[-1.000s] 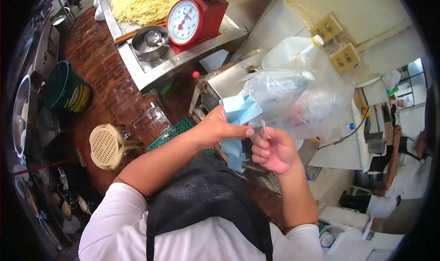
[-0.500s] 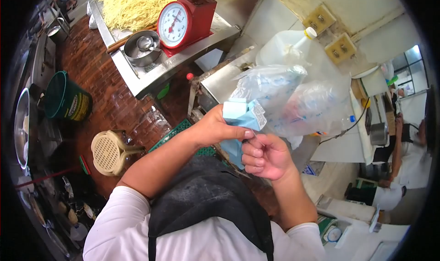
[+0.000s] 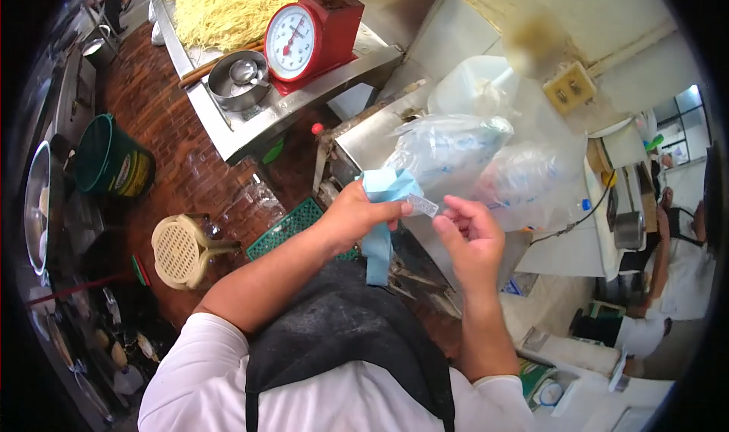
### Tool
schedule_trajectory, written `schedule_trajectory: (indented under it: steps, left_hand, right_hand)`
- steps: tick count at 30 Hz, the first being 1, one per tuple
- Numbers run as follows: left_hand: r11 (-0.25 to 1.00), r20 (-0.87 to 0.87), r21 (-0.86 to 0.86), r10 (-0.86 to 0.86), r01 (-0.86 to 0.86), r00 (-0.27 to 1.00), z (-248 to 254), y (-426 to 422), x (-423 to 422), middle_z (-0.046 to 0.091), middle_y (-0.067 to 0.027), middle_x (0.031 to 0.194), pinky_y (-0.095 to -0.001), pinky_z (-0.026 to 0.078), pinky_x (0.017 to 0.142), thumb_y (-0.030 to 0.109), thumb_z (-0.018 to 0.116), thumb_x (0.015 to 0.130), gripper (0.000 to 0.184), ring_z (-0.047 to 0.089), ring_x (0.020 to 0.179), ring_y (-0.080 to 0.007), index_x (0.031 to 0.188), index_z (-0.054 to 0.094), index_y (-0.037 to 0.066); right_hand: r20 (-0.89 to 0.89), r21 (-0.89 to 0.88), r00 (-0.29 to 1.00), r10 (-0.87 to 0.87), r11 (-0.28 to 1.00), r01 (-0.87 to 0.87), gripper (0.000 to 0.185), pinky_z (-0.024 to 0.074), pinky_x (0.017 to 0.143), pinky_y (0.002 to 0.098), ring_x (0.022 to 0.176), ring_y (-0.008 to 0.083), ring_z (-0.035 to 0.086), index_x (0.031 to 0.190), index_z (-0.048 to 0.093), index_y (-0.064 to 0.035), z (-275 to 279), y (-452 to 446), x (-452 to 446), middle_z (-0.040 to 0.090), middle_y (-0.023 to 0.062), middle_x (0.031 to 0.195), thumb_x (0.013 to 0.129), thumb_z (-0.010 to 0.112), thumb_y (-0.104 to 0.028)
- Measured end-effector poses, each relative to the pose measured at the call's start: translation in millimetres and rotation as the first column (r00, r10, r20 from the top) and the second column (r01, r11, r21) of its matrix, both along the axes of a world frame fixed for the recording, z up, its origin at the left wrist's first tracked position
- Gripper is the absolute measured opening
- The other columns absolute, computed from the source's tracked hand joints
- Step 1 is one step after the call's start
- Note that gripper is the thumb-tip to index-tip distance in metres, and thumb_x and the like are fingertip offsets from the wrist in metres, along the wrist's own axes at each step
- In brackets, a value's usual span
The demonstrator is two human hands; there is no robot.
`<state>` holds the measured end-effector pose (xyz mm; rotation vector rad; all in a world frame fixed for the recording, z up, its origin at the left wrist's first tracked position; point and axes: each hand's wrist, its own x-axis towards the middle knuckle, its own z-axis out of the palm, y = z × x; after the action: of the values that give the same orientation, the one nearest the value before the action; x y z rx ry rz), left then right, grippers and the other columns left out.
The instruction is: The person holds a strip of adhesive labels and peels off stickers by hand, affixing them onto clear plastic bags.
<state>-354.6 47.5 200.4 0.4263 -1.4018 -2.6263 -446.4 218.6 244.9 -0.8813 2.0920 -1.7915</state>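
The left hand (image 3: 353, 219), on the wearer's side of the scale (image 3: 328, 41), grasps a folded blue sheet (image 3: 377, 254); one part bunches above the thumb and another hangs loose beneath the fist. Whether it is cloth or paper is hard to tell. A small printed tag (image 3: 423, 205) sticks out from beside the left thumb, pointing away from the sheet. The right hand (image 3: 476, 242), farther right of the scale, has its fingers loosely curled and parted, with thumb and forefinger just beside the tag's outer end; whether either touches it is unclear, but nothing looks pinched there. The handling seems partway: the tag stands out in plain view, yet its inner end looks confined by the left hand, and whether it is attached to the sheet cannot be told. The sheet is not set down anywhere. Behind and left of the scale, noodles (image 3: 231, 13) lie in a loose heap on the table (image 3: 282, 113), apparently not portioned; a bowl (image 3: 247, 100) with a ladle (image 3: 243, 71) in it sits just left of the scale. Bags (image 3: 456, 149) bulge to its right, apart from both hands.
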Motion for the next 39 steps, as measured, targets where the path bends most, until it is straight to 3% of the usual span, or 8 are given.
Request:
schedule_trajectory:
  steps: [2,10,14,20,22,25,35,39]
  left_hand:
    - [1.0,-0.001,0.024,-0.005,0.005,1.0,-2.7,3.1,-1.8,0.062,0.0011,0.077,-0.0256,0.046,0.06,0.013,0.074,0.08,0.016,0.055,0.065,-0.0093,0.091,0.064,0.006]
    - [0.86,0.021,0.508,0.043,-0.048,0.999,-15.2,-8.5,2.2,0.049,0.0032,0.068,-0.0313,0.047,0.065,0.018,0.064,0.088,0.038,0.052,0.061,-0.0101,0.123,0.056,0.004]
    - [0.841,0.074,0.513,0.157,-0.173,0.985,-21.2,-19.4,0.6,0.046,0.0039,0.067,-0.0314,0.047,0.066,0.021,0.067,0.087,0.043,0.05,0.061,-0.0099,0.124,0.054,0.002]
    - [0.946,-0.074,0.005,0.322,-0.323,0.944,-2.1,-2.6,-25.7,0.061,0.0004,0.083,-0.0267,0.046,0.062,0.02,0.082,0.071,0.038,0.056,0.071,-0.0107,0.1,0.062,0.005]
    - [0.786,-0.204,-0.538,0.229,-0.305,0.952,-9.0,-7.9,-38.5,0.061,-0.0007,0.081,-0.0285,0.045,0.059,0.027,0.084,0.069,0.042,0.053,0.067,-0.0108,0.095,0.061,0.004]
    - [0.586,-0.19,-0.734,0.31,-0.344,0.932,-9.9,-3.5,-57.4,0.059,-0.0019,0.075,-0.0303,0.043,0.055,0.034,0.085,0.067,0.046,0.05,0.062,-0.013,0.089,0.059,0.003]
    - [0.593,-0.22,-0.723,0.289,-0.355,0.932,-7.5,-11.0,-66.8,0.055,-0.0054,0.074,-0.0308,0.043,0.054,0.04,0.088,0.062,0.062,0.049,0.061,-0.0159,0.099,0.057,0.001]
    - [0.313,-0.518,-0.769,0.204,-0.557,0.831,7.7,-16.5,-73.1,0.058,-0.0093,0.084,-0.0343,0.046,0.059,0.046,0.087,0.06,0.076,0.054,0.066,-0.022,0.113,0.054,0.001]
  right_hand:
    - [-0.292,0.109,0.955,0.055,0.994,-0.023,0.02,0.0425,0.059,0.0199,0.068,0.0063,0.053,0.098,0.068,-0.0021,1.7,-5.7,-3.8,0.061,0.0028,0.084,0.08,0.075,-0.004]
    - [-0.369,0.097,0.928,-0.055,0.991,0.098,0.008,0.0414,0.056,0.0216,0.063,0.0079,0.051,0.084,0.065,-0.0015,9.2,-18.4,-4.9,0.06,0.0034,0.078,0.082,0.072,-0.005]
    - [-0.374,0.106,0.915,-0.155,0.972,0.208,0.009,0.0416,0.054,0.023,0.061,0.0086,0.051,0.083,0.066,-0.0013,3.3,-15.7,-21.1,0.059,0.003,0.074,0.082,0.072,-0.007]
    - [-0.461,0.134,0.86,-0.219,0.941,0.311,0.012,0.0415,0.054,0.0238,0.058,0.0089,0.05,0.081,0.066,-0.0013,1.3,-21.8,-30.8,0.059,0.0031,0.071,0.081,0.074,-0.01]
    - [-0.476,0.132,0.85,-0.228,0.936,0.325,0.012,0.0416,0.053,0.0239,0.057,0.0091,0.051,0.081,0.066,-0.0014,-0.1,-23.0,-31.7,0.059,0.0035,0.071,0.081,0.075,-0.01]
    - [-0.486,0.13,0.84,-0.243,0.93,0.345,0.011,0.0421,0.053,0.0245,0.057,0.0097,0.051,0.082,0.066,-0.0016,-2.1,-23.9,-33.4,0.06,0.0039,0.072,0.08,0.074,-0.009]
    - [-0.683,0.225,0.72,-0.122,0.903,0.367,0.014,0.0455,0.054,0.0286,0.059,0.0176,0.056,0.09,0.066,-0.0038,14.4,-17.2,-31.2,0.061,0.007,0.077,0.079,0.074,-0.008]
    - [-0.696,0.231,0.711,-0.101,0.905,0.356,0.013,0.0456,0.055,0.0288,0.058,0.0174,0.056,0.09,0.065,-0.004,18.2,-16.8,-32.4,0.061,0.0071,0.076,0.079,0.073,-0.008]
